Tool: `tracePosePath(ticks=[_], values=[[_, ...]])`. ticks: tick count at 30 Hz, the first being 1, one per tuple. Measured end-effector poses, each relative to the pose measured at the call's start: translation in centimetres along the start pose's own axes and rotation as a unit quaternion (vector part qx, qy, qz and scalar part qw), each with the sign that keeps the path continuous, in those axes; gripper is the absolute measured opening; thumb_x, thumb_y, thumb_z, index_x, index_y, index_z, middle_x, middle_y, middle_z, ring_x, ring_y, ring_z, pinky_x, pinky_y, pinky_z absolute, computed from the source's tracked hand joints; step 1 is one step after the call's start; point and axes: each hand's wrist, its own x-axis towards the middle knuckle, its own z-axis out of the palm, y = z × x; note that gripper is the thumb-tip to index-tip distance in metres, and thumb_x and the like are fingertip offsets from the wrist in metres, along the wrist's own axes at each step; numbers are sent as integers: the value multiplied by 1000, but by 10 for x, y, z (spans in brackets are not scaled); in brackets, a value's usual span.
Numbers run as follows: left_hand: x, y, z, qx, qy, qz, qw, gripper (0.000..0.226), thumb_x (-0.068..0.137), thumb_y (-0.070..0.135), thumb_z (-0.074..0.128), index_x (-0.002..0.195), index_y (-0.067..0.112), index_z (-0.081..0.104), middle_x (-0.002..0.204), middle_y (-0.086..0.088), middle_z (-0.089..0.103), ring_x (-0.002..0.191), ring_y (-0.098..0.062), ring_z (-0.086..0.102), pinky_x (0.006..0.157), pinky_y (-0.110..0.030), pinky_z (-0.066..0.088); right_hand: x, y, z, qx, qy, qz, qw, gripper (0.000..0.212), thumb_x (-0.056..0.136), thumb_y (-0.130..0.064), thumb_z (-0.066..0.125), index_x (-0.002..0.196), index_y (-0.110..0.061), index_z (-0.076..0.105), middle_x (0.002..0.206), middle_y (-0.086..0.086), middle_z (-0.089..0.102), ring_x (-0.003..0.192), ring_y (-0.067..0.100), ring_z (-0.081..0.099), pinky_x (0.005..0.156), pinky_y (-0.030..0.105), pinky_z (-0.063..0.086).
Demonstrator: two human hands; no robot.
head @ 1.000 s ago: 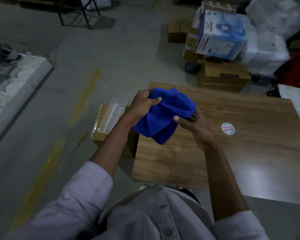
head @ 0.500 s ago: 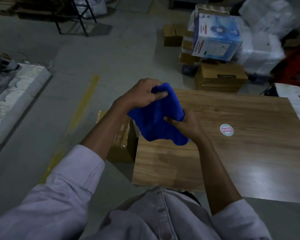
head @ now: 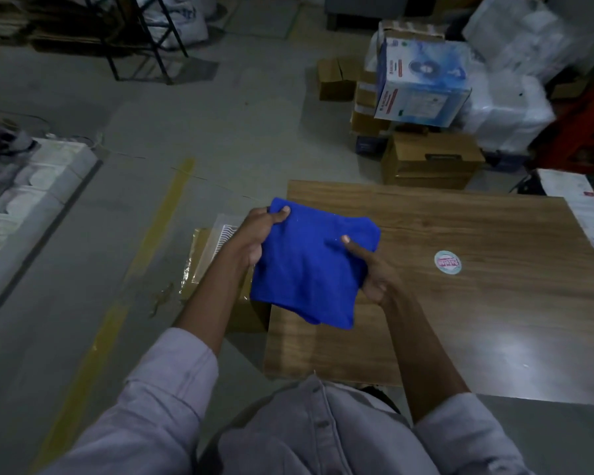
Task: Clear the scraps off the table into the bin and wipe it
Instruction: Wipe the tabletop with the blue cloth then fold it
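1. Head view: cloth [head: 309, 265] front and centre, a blue folded pad held in the air over the table's [head: 477, 310] near-left corner, not yet touching the wood.
2. Left hand [head: 254, 238] pinches the cloth's far-left corner, thumb on top, fingers curled beneath; right hand [head: 371, 272] clamps the right edge, thumb pressed flat on the fabric.
3. Table shows bare wood grain with one round sticker [head: 447, 262] toward the middle; no loose scraps visible, and no bin in view, so by my reading it's the wiping stage.
4. Off the left edge, low on the floor, sits a cardboard box [head: 199, 262] with a clear packet on top; papers [head: 583, 207] lie past the far-right corner.
5. Risks from here: the fold could slip open if either grip loosens, leaving a loose trailing flap; a wide sweep rightward might snag the sticker's edge or push the papers; starting this close to the corner, the cloth could slide off the edge onto the box.
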Motion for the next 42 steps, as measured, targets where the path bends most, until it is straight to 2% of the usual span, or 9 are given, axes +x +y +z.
tracePosePath(ticks=[6, 12, 18, 22, 25, 29, 33, 37, 42], values=[[-9, -7, 5, -76, -59, 22, 995, 27, 104, 27, 54, 123, 10, 63, 116, -3, 74, 106, -18, 71, 88, -32, 58, 8, -28, -5, -172, 171, -145, 959, 45, 75, -21, 90, 114, -16, 68, 106, 0, 76, 96, 20, 75, 86, 50, 61], [-16, 7, 35, 77, 63, 178, 979, 39, 98, 14, 65, 125, 21, 37, 114, 8, 58, 100, -4, 60, 78, -18, 51, -9, -54, 43, -436, 244, -423, 756, 31, 90, -25, 75, 118, -20, 64, 92, -11, 66, 81, 9, 63, 72, 23, 52], [-30, 26, 9, -121, -80, 129, 981, 36, 95, 11, 65, 130, 5, 61, 127, -10, 70, 116, -27, 67, 96, -38, 57, -16, -65, 11, -93, 121, -256, 955, 58, 77, -28, 88, 128, -28, 60, 121, -4, 71, 107, 17, 71, 89, 40, 60], [-28, 14, 15, -127, -135, 76, 980, 38, 98, 13, 61, 135, 4, 59, 130, -11, 68, 120, -27, 66, 98, -38, 56, -2, -26, -9, -179, 199, -210, 940, 107, 63, -71, 83, 153, -39, 35, 151, -7, 45, 135, 18, 50, 104, 42, 51], [-22, 6, 25, -99, -126, 20, 987, 40, 97, 9, 63, 136, 3, 57, 121, -11, 72, 109, -26, 70, 84, -34, 60, -4, -7, -13, -281, 105, -248, 921, 89, 76, -51, 83, 150, -52, 34, 161, -17, 30, 144, 12, 35, 110, 52, 44], [-18, 8, 27, -52, -130, 2, 990, 43, 93, 14, 71, 133, 9, 55, 119, -10, 72, 107, -24, 71, 83, -35, 60, -8, -6, -13, -401, -14, -241, 884, 106, 62, -44, 93, 149, -56, 34, 165, -27, 8, 153, 9, 16, 110, 53, 39], [-22, 24, 23, 4, -138, -12, 990, 75, 71, 23, 90, 134, 9, 53, 127, -12, 68, 115, -29, 68, 98, -44, 56, -13, -6, -2, -338, -106, -208, 911, 116, 63, -23, 96, 152, -53, 29, 161, -30, 17, 148, 7, 28, 110, 49, 46], [-24, 40, 17, 32, -112, -23, 993, 98, 63, 14, 96, 142, -1, 40, 127, -17, 62, 111, -28, 67, 85, -36, 60, -14, -2, 5, -372, -163, -157, 900, 112, 66, -20, 95, 152, -53, 30, 160, -24, 26, 141, 5, 40, 105, 38, 51], [-26, 46, 18, 43, -72, -43, 996, 90, 80, -4, 78, 151, -8, 23, 104, -14, 58, 94, -19, 63, 70, -27, 58, -11, 10, 20, -381, -109, -126, 909, 71, 86, -23, 81, 141, -46, 43, 136, -24, 55, 116, -7, 58, 91, 21, 54]])
